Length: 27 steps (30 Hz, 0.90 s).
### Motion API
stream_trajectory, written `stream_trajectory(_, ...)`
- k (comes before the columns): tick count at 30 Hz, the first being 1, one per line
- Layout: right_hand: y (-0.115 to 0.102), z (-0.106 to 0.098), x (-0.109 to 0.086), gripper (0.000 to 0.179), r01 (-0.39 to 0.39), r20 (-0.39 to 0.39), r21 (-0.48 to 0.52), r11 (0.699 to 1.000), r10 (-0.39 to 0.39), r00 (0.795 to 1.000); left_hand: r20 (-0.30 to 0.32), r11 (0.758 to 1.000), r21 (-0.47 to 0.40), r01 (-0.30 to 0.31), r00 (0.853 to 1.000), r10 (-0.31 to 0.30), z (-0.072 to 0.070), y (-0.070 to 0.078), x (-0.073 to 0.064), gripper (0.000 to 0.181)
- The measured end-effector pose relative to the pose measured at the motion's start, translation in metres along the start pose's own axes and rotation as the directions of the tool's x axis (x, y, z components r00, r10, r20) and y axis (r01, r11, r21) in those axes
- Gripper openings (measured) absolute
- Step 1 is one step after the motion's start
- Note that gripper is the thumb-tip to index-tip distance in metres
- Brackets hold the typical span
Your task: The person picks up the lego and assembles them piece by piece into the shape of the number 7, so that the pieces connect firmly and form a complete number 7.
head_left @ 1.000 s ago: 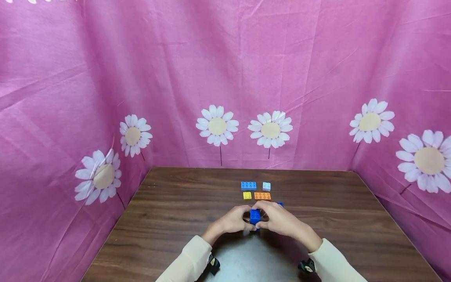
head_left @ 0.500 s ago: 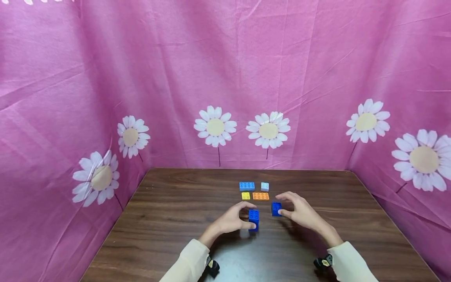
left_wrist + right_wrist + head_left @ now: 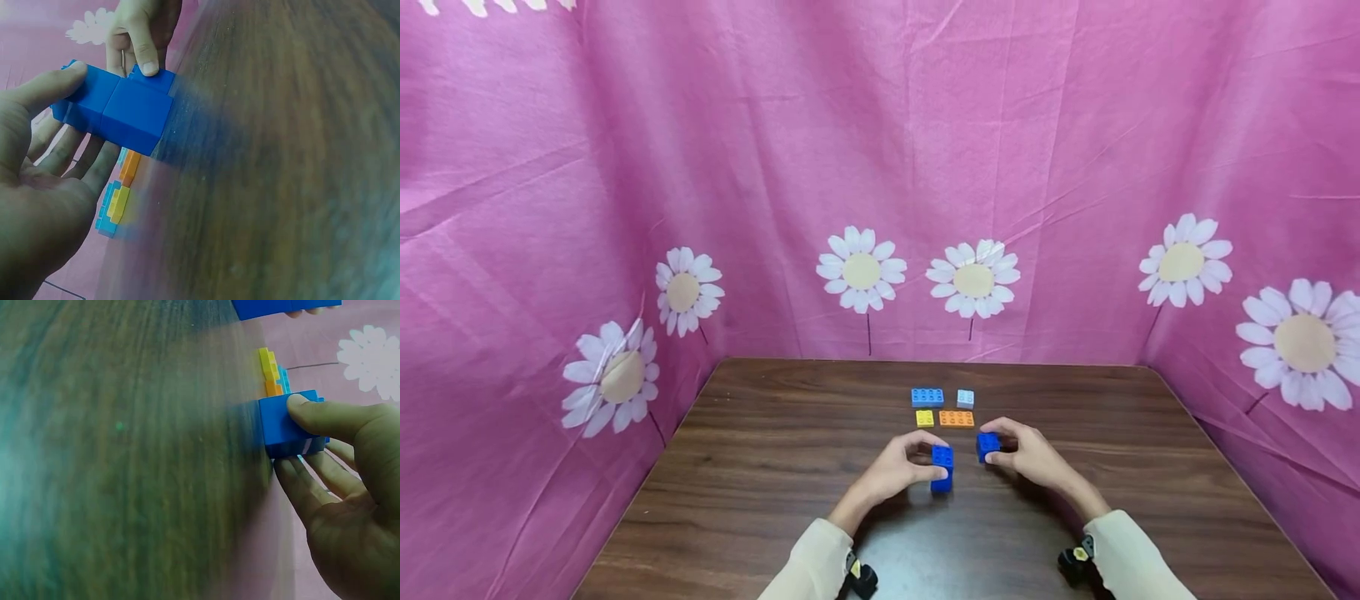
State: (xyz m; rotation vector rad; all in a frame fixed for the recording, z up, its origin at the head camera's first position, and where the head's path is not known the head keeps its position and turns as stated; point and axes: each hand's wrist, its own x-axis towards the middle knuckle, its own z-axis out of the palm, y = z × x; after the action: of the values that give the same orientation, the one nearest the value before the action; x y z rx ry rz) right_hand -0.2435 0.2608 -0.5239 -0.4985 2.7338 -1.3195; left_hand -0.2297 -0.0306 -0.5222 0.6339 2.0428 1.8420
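Near the middle of the table, my left hand grips a stack of two dark blue toy bricks standing upright. Its thumb presses the upper brick of the stack in the left wrist view, with the fingers on the opposite side. To the right of the stack, my right hand pinches a single dark blue brick between thumb and fingers. In the right wrist view, the thumb lies across one side of this single brick, studs toward the palm, and its lower end is close at the tabletop.
Beyond the hands lie a light blue long brick, a pale blue small brick, a yellow small brick and an orange long brick. A pink flowered cloth hangs around the wooden table.
My right hand has left the stack, moved right to the single blue brick and closed thumb and fingers on it. My left hand has stayed at the stack.
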Motion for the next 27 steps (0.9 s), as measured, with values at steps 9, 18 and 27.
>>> stream_trajectory(9,0.000,0.004,0.004,0.030,-0.030,-0.034,0.030,0.999,0.031,0.999,-0.028,1.000,-0.012,-0.010,1.000,0.009,0.000,-0.007,0.003,0.034)
stream_trajectory(18,0.004,0.007,0.008,0.032,-0.016,-0.051,0.007,1.000,0.016,0.999,-0.041,1.000,0.022,-0.015,0.999,0.016,-0.003,-0.010,0.005,0.032)
stream_trajectory(27,0.002,0.007,0.009,0.032,0.030,-0.099,-0.017,0.999,-0.032,0.995,-0.041,0.999,0.050,-0.022,0.999,0.024,-0.006,-0.013,0.009,0.035)
